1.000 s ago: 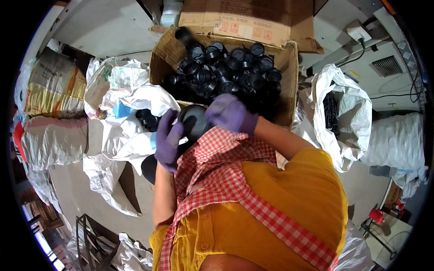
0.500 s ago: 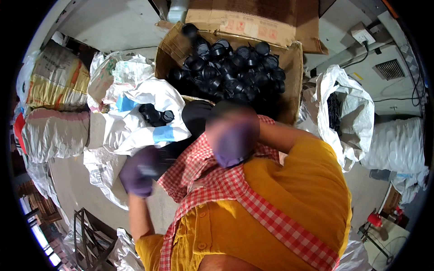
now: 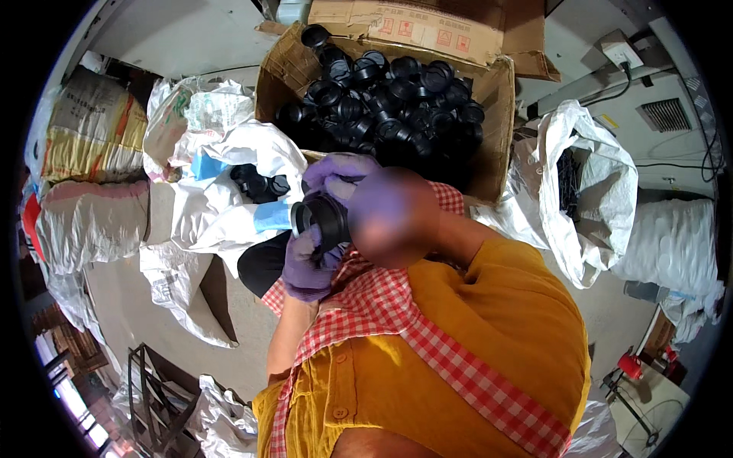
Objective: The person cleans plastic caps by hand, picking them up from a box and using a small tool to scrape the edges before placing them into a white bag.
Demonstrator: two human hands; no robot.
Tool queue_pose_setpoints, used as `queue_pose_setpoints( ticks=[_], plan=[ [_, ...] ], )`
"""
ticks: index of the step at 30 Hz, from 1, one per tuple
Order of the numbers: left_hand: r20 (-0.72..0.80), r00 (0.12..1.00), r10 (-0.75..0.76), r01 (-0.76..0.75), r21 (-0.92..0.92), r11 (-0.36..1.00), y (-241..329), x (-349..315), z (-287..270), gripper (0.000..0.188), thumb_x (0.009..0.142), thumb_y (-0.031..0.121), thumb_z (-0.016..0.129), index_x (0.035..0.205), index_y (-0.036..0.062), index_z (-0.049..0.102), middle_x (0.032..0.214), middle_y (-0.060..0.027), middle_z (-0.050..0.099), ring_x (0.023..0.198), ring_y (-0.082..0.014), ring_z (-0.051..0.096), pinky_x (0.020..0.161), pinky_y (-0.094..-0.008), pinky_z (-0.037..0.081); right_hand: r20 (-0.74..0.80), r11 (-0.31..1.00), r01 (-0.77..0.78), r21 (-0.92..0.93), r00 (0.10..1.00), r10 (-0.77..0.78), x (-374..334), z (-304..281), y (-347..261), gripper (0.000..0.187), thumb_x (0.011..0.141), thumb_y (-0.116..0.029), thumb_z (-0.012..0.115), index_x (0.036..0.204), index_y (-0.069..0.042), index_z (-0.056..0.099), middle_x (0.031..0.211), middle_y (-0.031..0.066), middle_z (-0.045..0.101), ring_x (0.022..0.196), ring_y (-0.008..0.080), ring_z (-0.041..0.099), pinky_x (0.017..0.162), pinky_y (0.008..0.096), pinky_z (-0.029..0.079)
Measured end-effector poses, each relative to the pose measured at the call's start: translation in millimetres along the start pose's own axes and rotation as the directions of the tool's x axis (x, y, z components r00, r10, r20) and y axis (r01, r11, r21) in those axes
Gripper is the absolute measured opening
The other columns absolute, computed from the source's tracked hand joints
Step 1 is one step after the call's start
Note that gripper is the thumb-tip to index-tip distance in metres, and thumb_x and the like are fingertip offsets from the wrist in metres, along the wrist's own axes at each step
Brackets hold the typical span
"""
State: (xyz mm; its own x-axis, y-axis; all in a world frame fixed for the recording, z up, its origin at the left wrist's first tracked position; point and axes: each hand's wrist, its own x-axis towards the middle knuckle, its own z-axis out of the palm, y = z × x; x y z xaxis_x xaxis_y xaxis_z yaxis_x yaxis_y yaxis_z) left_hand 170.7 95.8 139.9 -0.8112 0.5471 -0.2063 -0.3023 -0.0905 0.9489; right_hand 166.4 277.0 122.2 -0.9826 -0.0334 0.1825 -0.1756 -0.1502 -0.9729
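In front of my apron, a black, round, hollow plastic part [image 3: 331, 223] sits between my two purple-gloved hands. From below, my left hand [image 3: 307, 271] grips it, with the thumb at its open rim. My right hand [image 3: 336, 169] is closed on its upper side, though a blurred patch hides part of that hand and its wrist. Just beyond my hands stands a cardboard box [image 3: 500, 126] holding a heap of similar black round parts [image 3: 389, 99].
A white sack [image 3: 206, 221] with a few black parts [image 3: 259, 183] lies left of the box. To the right stands an open white sack [image 3: 551, 168] with thin dark pieces inside. Stacked sacks [image 3: 92, 221] line the far left; a metal frame [image 3: 156, 401] stands at lower left.
My left hand has swung from the lower left up and inward to meet my right hand. Both hands now hold the black part together in front of the apron.
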Motion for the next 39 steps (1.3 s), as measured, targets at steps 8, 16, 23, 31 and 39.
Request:
queue_pose_setpoints(
  ticks=[8, 16, 23, 31, 39],
  plan=[
    [0.249, 0.818, 0.519, -0.388, 0.904, 0.178, 37, 9, -13, 0.050, 0.063, 0.000, 0.059, 0.111, 0.0127, 0.058, 0.096, -0.0144, 0.058, 0.086, -0.0306, 0.057, 0.076, -0.0370, 0.047, -0.544, 0.619, -0.422, -0.662, 0.839, -0.009, 0, -68, 124, 0.013, 0.078, -0.012, 0.054, 0.088, -0.009, 0.062, 0.090, 0.0118, 0.062, 0.086, 0.0335, 0.059, 0.077, 0.0395, 0.047],
    [-0.200, 0.943, 0.264, 0.077, 0.908, 0.412, -4, 14, -117, 0.076, 0.064, 0.019, 0.072, 0.133, 0.0116, 0.040, 0.139, -0.0249, 0.027, 0.128, -0.0397, 0.030, 0.104, -0.0435, 0.027, -0.339, -0.100, -0.332, -0.938, 0.815, 0.469, 18, -125, 180, 0.040, 0.082, -0.016, 0.051, 0.122, -0.019, 0.050, 0.129, 0.0064, 0.045, 0.108, 0.0326, 0.047, 0.086, 0.0420, 0.042],
    [-0.210, 0.965, 0.157, 0.099, 0.847, 0.523, 13, 12, -80, 0.059, 0.069, 0.014, 0.067, 0.125, 0.0060, 0.049, 0.137, -0.0230, 0.035, 0.122, -0.0350, 0.040, 0.100, -0.0404, 0.035, -0.280, -0.099, -0.280, -0.955, 0.737, 0.616, 6, -163, 192, 0.025, 0.082, -0.021, 0.057, 0.103, -0.009, 0.064, 0.101, 0.0116, 0.065, 0.093, 0.0284, 0.062, 0.081, 0.0384, 0.047],
    [0.052, 0.996, -0.072, 0.045, 0.403, 0.914, -15, 40, -16, 0.049, 0.083, 0.010, 0.061, 0.127, -0.0010, 0.044, 0.115, -0.0112, 0.055, 0.102, -0.0156, 0.052, 0.090, -0.0288, 0.042, -0.545, 0.841, -0.486, -0.238, 0.783, 0.298, -46, -122, 77, 0.019, 0.080, -0.023, 0.060, 0.082, -0.004, 0.061, 0.073, 0.0076, 0.063, 0.072, 0.0179, 0.058, 0.066, 0.0322, 0.046],
    [-0.079, 0.974, 0.213, -0.192, 0.215, 0.958, -11, 44, 18, 0.062, 0.074, 0.001, 0.060, 0.129, 0.0007, 0.033, 0.111, -0.0130, 0.054, 0.094, -0.0190, 0.055, 0.083, -0.0315, 0.046, -0.217, 0.940, -0.308, 0.149, 0.917, 0.335, -31, -23, 40, 0.015, 0.088, -0.015, 0.056, 0.097, -0.004, 0.060, 0.081, 0.0026, 0.060, 0.073, 0.0116, 0.056, 0.068, 0.0246, 0.046]
  ],
)
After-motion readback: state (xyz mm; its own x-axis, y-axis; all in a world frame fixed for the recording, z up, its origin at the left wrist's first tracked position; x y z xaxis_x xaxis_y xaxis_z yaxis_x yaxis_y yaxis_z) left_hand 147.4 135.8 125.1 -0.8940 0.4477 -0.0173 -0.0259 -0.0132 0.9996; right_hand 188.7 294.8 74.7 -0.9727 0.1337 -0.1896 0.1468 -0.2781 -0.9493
